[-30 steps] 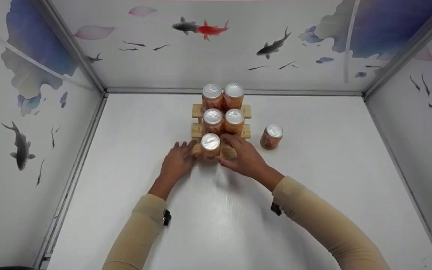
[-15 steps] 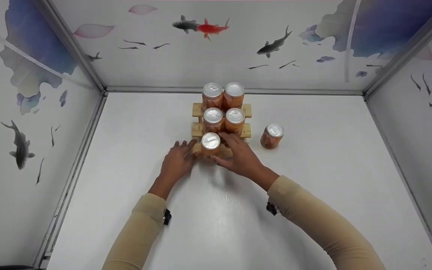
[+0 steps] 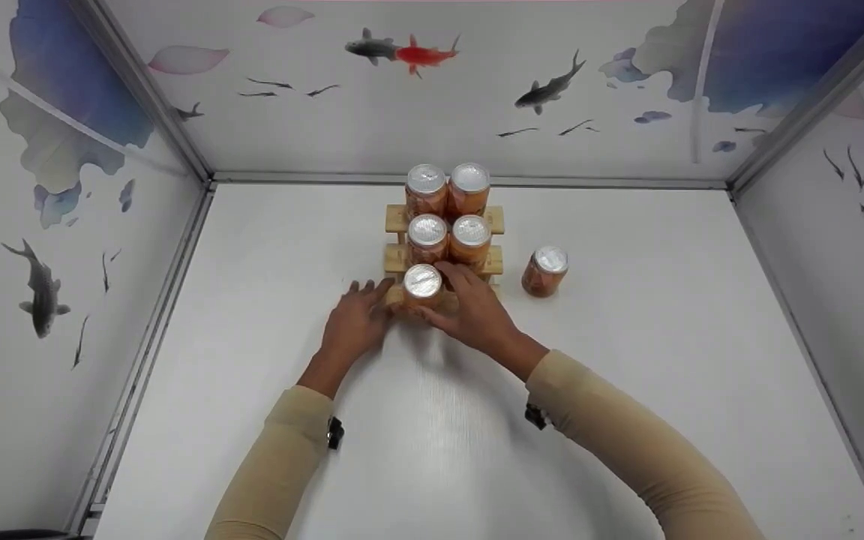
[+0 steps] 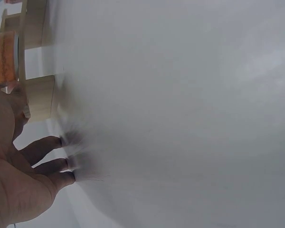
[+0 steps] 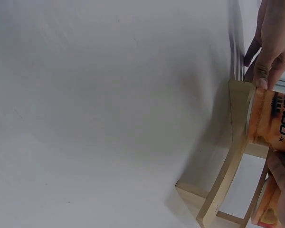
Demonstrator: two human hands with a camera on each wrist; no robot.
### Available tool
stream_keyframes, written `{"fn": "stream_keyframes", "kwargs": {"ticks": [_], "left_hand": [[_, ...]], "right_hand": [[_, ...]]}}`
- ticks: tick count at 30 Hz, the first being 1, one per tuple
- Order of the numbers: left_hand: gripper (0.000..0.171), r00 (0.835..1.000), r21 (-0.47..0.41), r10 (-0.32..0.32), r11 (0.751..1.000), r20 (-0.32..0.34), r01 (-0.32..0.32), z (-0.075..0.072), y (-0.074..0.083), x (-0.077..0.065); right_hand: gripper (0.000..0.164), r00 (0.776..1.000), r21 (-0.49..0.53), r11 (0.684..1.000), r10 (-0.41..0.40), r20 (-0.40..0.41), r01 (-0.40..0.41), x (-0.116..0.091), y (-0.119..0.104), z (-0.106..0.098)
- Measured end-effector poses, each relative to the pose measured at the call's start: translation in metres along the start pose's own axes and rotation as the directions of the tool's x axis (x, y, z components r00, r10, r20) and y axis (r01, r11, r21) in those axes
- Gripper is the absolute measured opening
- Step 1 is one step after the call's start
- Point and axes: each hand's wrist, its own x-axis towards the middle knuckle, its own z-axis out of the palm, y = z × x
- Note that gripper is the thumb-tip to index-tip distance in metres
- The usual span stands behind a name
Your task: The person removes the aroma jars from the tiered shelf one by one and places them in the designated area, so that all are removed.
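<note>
A small orange can (image 3: 422, 282) with a silver lid stands on the front step of a stepped wooden rack (image 3: 394, 258), left of its middle. My right hand (image 3: 481, 311) grips this can, thumb in front and fingers behind; the right wrist view shows fingers against its printed side (image 5: 270, 116). At the rack's left front end, my left hand (image 3: 357, 322) holds the wood between thumb and forefinger. In the left wrist view its other fingers (image 4: 54, 166) reach down to the tabletop. Two more cans (image 3: 448, 232) stand on the middle step, and two (image 3: 447, 180) on the back step.
A single can (image 3: 544, 271) stands on the white table (image 3: 672, 315), right of the rack. Behind the rack rises a wall (image 3: 402, 112) with painted fish; side walls (image 3: 837, 247) close in left and right.
My right hand has moved slightly left, its thumb coming round the front of the front can. My left hand has stayed at the rack's end.
</note>
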Motion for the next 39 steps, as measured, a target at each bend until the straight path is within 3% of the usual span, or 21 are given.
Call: {"fn": "stream_keyframes", "kwargs": {"ticks": [14,23,33,39], "left_hand": [[0.053,1.0,0.003,0.002,1.0,-0.006,-0.002,0.0,-0.001,0.001],[0.054,1.0,0.042,0.007,0.999,-0.009,-0.006,0.001,0.0,0.001],[0.051,1.0,0.025,-0.006,1.0,0.001,0.006,0.002,-0.001,0.001],[0.054,1.0,0.006,0.018,1.0,-0.01,-0.018,0.002,-0.003,0.001]], "right_hand": [[0.078,0.999,0.006,0.999,0.036,-0.022,-0.036,0.004,-0.001,0.008],[0.075,0.998,0.003,1.0,0.01,-0.054,-0.01,0.006,0.001,0.013],[0.074,0.998,-0.003,1.0,-0.012,-0.067,0.012,0.005,0.001,0.011],[0.074,0.998,0.003,1.0,0.001,-0.063,0.0,0.005,0.002,0.009]]}}
